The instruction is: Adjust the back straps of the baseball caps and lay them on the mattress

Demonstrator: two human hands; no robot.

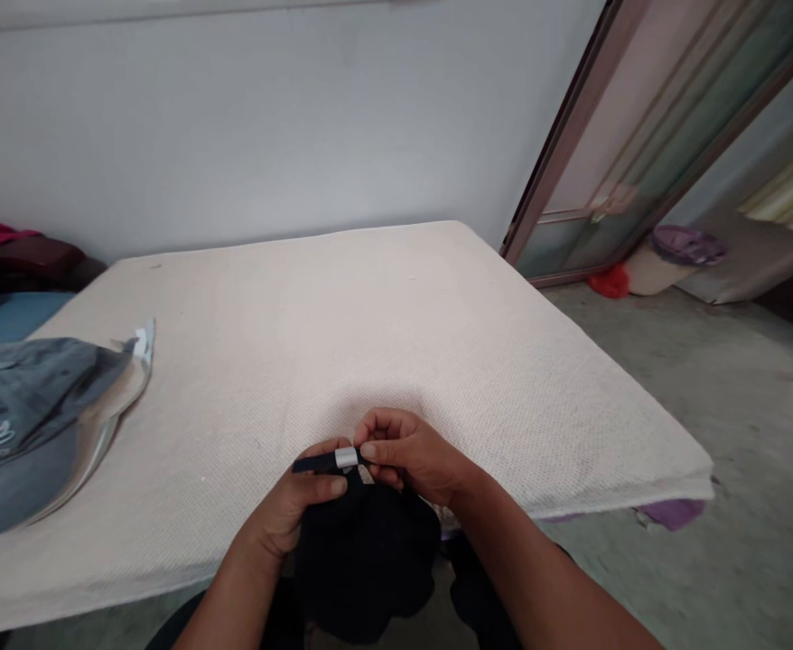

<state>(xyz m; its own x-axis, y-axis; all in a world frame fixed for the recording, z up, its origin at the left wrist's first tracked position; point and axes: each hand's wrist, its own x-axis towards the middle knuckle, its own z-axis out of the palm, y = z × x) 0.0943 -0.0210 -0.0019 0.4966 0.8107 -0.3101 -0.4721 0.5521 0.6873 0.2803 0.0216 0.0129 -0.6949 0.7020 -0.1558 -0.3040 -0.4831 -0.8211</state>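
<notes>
One dark strap [314, 464], long axis left-to-right | my right hand [418, 456] pinches it, thumb just beside the silver buckle [346, 458] | my left hand [293, 504] grips the black cap [369, 560], below the strap, at the cream cover's [329, 334] near edge

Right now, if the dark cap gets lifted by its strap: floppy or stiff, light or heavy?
Probably floppy: the dark cap has a soft, wavy lower edge below the left hand and right hand. Likely light for its size, as it looks like plain cloth. The strap may be stiffer, since its end sticks out straight beyond the silver buckle.
</notes>
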